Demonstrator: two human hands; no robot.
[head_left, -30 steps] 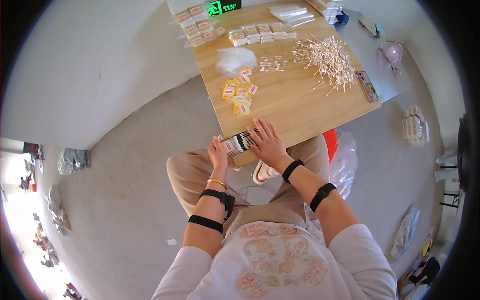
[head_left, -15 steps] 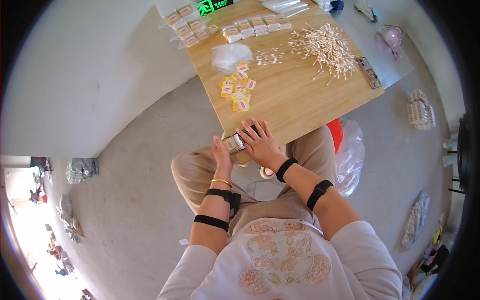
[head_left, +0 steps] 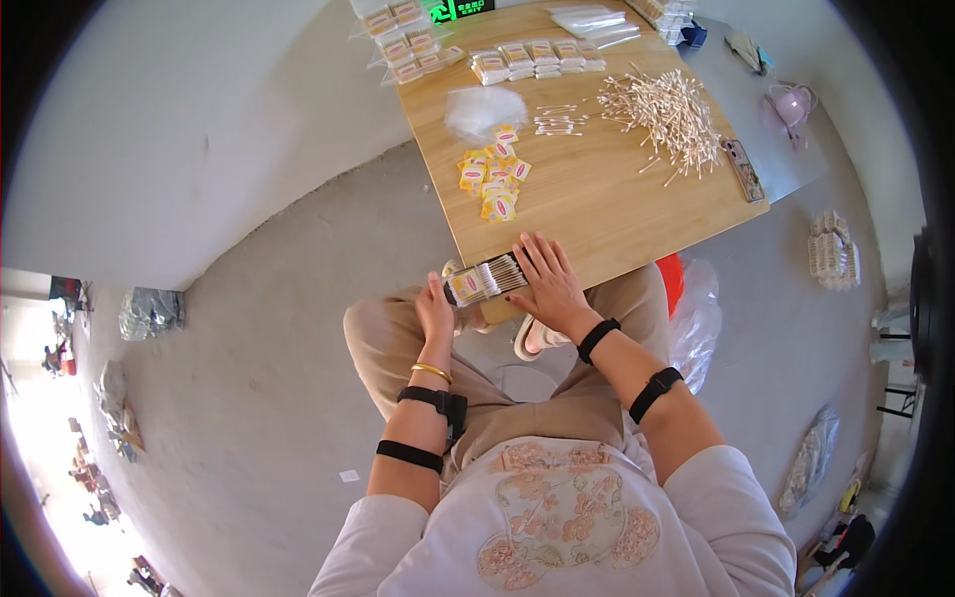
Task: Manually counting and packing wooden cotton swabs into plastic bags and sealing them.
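Note:
A small clear packet of cotton swabs (head_left: 484, 280) lies at the near corner of the wooden table (head_left: 607, 204). My left hand (head_left: 435, 308) grips its left end from below the table edge. My right hand (head_left: 550, 282) lies flat on the table with its fingers spread, touching the packet's right end. A heap of loose cotton swabs (head_left: 665, 109) lies at the far right of the table. Several small yellow labels (head_left: 493, 177) are scattered in the middle, next to a crumpled clear bag (head_left: 483, 107).
Rows of filled swab packets (head_left: 537, 58) and more packets (head_left: 403, 40) line the table's far edge. A phone (head_left: 744, 169) lies at the right edge. A pink object (head_left: 791, 102) sits on a grey surface beyond. A plastic bag (head_left: 694, 308) sits on the concrete floor.
The view has shifted a little, so the table looks closer. Both hands stay at the packet on the table's near corner, with the right fingers spread a bit wider.

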